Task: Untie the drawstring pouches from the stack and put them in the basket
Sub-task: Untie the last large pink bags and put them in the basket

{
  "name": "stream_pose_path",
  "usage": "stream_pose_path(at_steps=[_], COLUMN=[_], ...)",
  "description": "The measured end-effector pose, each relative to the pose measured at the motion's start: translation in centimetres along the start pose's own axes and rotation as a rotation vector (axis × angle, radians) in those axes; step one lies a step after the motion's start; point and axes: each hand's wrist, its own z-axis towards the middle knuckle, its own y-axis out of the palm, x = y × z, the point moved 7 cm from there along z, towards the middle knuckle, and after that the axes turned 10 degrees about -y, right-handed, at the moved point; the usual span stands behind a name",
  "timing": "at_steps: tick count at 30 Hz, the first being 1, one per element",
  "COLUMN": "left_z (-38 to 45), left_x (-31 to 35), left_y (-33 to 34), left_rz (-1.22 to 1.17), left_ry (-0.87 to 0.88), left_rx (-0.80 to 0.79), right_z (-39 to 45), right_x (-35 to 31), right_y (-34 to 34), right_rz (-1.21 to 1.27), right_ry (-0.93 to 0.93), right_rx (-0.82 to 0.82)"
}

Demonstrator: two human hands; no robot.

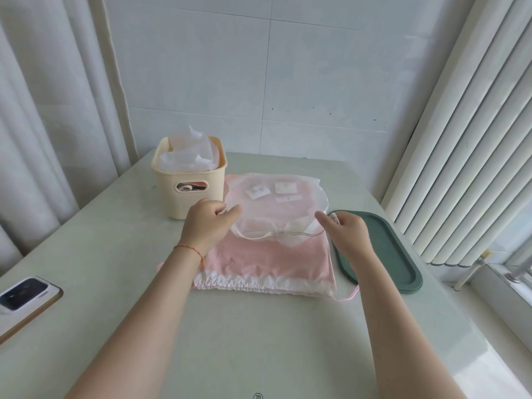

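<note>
One pale table (pixel 259 326) is seen. On it, one stack of two drawstring pouches: a pink pouch (pixel 270 260) lying flat, and a sheer white pouch (pixel 276 197) on top, three small cards (pixel 283 188) visible inside; print unreadable. One green oval tray (pixel 397 254) lies just right of the stack. One cream basket (pixel 188 182) stands left of it, white sheer fabric (pixel 187 156) inside. One phone (pixel 23 298) is noted at left edge. The drawstring (pixel 276 233) is pinched at each end by curled fingers: left hand (pixel 208 223), right hand (pixel 347 231).
</note>
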Motion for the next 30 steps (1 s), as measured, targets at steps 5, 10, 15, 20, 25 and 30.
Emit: stream_pose_path(at_steps=[5,10,15,20,25,30], left_z=[3.2,7.1,8.8,8.8,8.6,5.3], left_x=[6.4,9.6,7.4,5.9,4.9,6.6], left_y=[2.3,5.6,8.2,8.6,9.5,7.3], left_rz=[0.241,0.44,0.389,0.306,0.521,0.619], left_ry=[0.094,0.16,0.111,0.115,0.131,0.13], left_rx=[-0.27,-0.349,-0.487,-0.458,-0.482,-0.325], right_z=[3.4,9.2,10.1,7.0,4.4,3.4], right_x=[-4.5,-5.7,-5.1,-5.5,-4.5,-3.8], right_y=[1.1,2.6,3.3,5.0,6.5,6.8], right_rz=[0.204,-0.076,-0.329,-0.549,-0.646,-0.593], right_ry=[0.114,0.026,-0.089,-0.087,-0.077,-0.026], right_rx=[-0.194,-0.208,-0.244,-0.54,-0.628,-0.645])
